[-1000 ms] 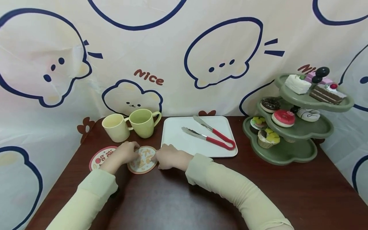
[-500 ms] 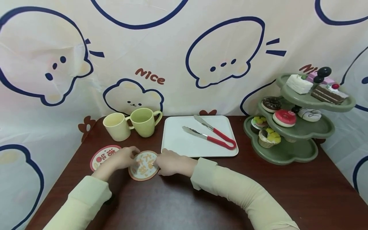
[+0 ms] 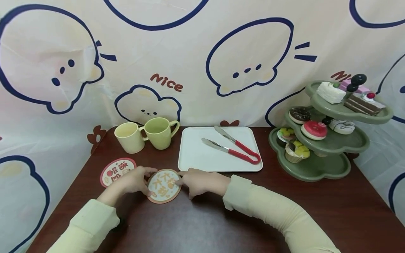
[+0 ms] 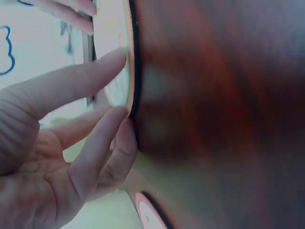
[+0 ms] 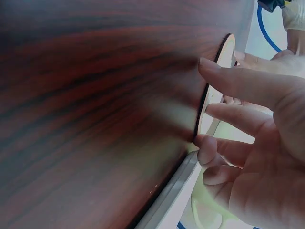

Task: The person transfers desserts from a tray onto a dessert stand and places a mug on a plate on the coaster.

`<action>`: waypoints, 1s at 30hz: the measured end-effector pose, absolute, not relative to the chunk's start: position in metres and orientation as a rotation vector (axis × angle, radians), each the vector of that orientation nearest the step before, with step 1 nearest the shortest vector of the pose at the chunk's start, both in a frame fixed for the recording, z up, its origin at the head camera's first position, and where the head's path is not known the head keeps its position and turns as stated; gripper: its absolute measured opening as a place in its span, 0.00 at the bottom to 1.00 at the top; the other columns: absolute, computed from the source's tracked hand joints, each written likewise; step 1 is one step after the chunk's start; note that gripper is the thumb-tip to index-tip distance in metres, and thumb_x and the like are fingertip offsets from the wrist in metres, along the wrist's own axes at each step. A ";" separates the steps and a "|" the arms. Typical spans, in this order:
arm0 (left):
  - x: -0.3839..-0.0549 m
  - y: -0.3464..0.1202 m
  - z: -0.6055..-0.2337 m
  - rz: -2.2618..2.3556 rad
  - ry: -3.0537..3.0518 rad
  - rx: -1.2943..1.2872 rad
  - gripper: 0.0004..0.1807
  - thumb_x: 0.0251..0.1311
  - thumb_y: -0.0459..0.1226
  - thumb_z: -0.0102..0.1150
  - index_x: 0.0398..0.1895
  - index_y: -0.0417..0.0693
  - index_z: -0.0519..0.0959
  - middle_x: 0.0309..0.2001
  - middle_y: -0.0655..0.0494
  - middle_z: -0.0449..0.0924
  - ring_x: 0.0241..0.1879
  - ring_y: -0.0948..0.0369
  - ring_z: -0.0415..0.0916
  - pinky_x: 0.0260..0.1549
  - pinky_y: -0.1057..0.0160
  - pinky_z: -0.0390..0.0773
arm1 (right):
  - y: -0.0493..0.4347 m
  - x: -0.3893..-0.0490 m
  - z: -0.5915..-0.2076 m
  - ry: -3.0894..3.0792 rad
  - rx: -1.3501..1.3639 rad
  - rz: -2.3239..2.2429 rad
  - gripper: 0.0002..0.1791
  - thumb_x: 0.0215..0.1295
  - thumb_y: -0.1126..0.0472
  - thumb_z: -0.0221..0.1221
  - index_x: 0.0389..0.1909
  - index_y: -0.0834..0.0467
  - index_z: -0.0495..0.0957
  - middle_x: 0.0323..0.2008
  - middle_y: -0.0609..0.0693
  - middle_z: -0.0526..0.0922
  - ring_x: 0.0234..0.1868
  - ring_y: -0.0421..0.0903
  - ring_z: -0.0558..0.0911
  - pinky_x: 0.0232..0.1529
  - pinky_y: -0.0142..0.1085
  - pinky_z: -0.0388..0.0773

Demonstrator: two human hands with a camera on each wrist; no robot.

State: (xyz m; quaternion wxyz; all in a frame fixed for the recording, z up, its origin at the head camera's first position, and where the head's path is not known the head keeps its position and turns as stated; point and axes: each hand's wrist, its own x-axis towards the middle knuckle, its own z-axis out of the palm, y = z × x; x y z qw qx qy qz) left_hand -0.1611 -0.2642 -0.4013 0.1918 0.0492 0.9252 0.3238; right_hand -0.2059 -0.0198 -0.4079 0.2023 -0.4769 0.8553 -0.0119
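Note:
An orange-rimmed round coaster (image 3: 164,187) lies flat on the dark wooden table, between both hands. On its left side my left hand (image 3: 134,181) has thumb and fingertips at the rim; in the left wrist view the thumb (image 4: 116,59) overlaps the coaster's face close to the edge. My right hand (image 3: 197,181) reaches the opposite side, forefinger at the rim and thumb held away from it. The right wrist view shows its relaxed fingers (image 5: 228,112) beside the coaster's edge. A red-rimmed coaster (image 3: 110,171) lies left, partly hidden behind the left hand.
Behind the coasters stand a cream mug (image 3: 129,138) and a green mug (image 3: 158,135). A white tray (image 3: 193,154) bears red-handled tongs (image 3: 242,156). At the right, a green tiered stand (image 3: 329,168) holds toy cakes and doughnuts. A printed cloth (image 3: 196,52) hangs behind the table.
The orange-rimmed coaster has slid nearer and a little to the right, with both hands moving along at its edges. More of the red-rimmed coaster shows. The camera view has shifted slightly.

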 end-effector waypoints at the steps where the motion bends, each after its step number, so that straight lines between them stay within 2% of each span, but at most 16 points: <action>1: -0.160 -0.263 -0.402 0.915 2.608 0.147 0.45 0.40 0.26 0.82 0.66 0.27 0.72 0.49 0.36 0.77 0.36 0.54 0.75 0.35 0.57 0.79 | -0.018 -0.206 -0.407 2.386 -1.336 -0.038 0.41 0.57 0.61 0.75 0.72 0.47 0.72 0.75 0.52 0.64 0.61 0.51 0.74 0.52 0.31 0.74; 6: -0.155 -0.258 -0.404 0.899 2.643 0.181 0.47 0.35 0.24 0.82 0.66 0.26 0.71 0.47 0.38 0.76 0.33 0.56 0.73 0.32 0.60 0.76 | -0.009 -0.204 -0.405 2.378 -1.381 -0.037 0.41 0.55 0.61 0.75 0.72 0.50 0.73 0.75 0.52 0.64 0.62 0.53 0.75 0.56 0.32 0.73; 12: -0.153 -0.257 -0.403 0.877 2.623 0.167 0.51 0.32 0.23 0.82 0.68 0.29 0.71 0.47 0.40 0.73 0.36 0.54 0.73 0.33 0.59 0.77 | -0.009 -0.204 -0.408 2.375 -1.361 -0.188 0.39 0.60 0.58 0.73 0.72 0.57 0.71 0.71 0.56 0.70 0.68 0.51 0.72 0.64 0.32 0.69; 18: -0.150 -0.254 -0.406 0.870 2.627 0.193 0.52 0.30 0.21 0.82 0.68 0.29 0.71 0.46 0.41 0.72 0.36 0.55 0.74 0.32 0.60 0.79 | -0.004 -0.208 -0.413 2.293 -1.339 -0.417 0.38 0.61 0.58 0.73 0.71 0.62 0.71 0.67 0.59 0.73 0.68 0.49 0.72 0.66 0.31 0.67; 21: -0.149 -0.251 -0.407 0.859 2.649 0.228 0.51 0.30 0.22 0.83 0.67 0.29 0.72 0.45 0.42 0.73 0.36 0.55 0.73 0.33 0.60 0.79 | 0.002 -0.211 -0.415 2.244 -1.271 -0.556 0.37 0.61 0.60 0.73 0.70 0.63 0.73 0.66 0.60 0.74 0.64 0.48 0.74 0.62 0.30 0.69; 24: -0.149 -0.248 -0.405 0.864 2.650 0.244 0.51 0.30 0.22 0.83 0.67 0.31 0.73 0.45 0.43 0.73 0.36 0.55 0.73 0.33 0.59 0.79 | 0.010 -0.214 -0.417 2.184 -1.138 -0.738 0.35 0.60 0.61 0.73 0.68 0.64 0.74 0.64 0.58 0.76 0.47 0.42 0.78 0.49 0.28 0.74; 26: -0.148 -0.246 -0.405 0.878 2.634 0.238 0.50 0.31 0.22 0.82 0.67 0.31 0.73 0.45 0.44 0.73 0.36 0.56 0.74 0.32 0.60 0.80 | 0.015 -0.215 -0.421 2.120 -1.048 -0.878 0.33 0.60 0.63 0.72 0.66 0.65 0.76 0.63 0.57 0.79 0.39 0.38 0.77 0.43 0.27 0.74; 28: -0.147 -0.246 -0.406 0.882 2.622 0.241 0.49 0.31 0.21 0.82 0.67 0.32 0.74 0.44 0.45 0.73 0.36 0.56 0.74 0.31 0.60 0.80 | 0.019 -0.215 -0.424 2.042 -0.953 -1.008 0.32 0.61 0.65 0.71 0.66 0.66 0.75 0.60 0.56 0.82 0.37 0.36 0.77 0.40 0.26 0.74; 30: -0.147 -0.245 -0.407 0.877 2.624 0.265 0.48 0.31 0.21 0.81 0.66 0.32 0.74 0.43 0.46 0.73 0.36 0.56 0.73 0.31 0.60 0.79 | 0.022 -0.215 -0.426 1.971 -0.849 -1.111 0.32 0.61 0.67 0.70 0.67 0.67 0.74 0.57 0.55 0.83 0.44 0.36 0.80 0.44 0.26 0.74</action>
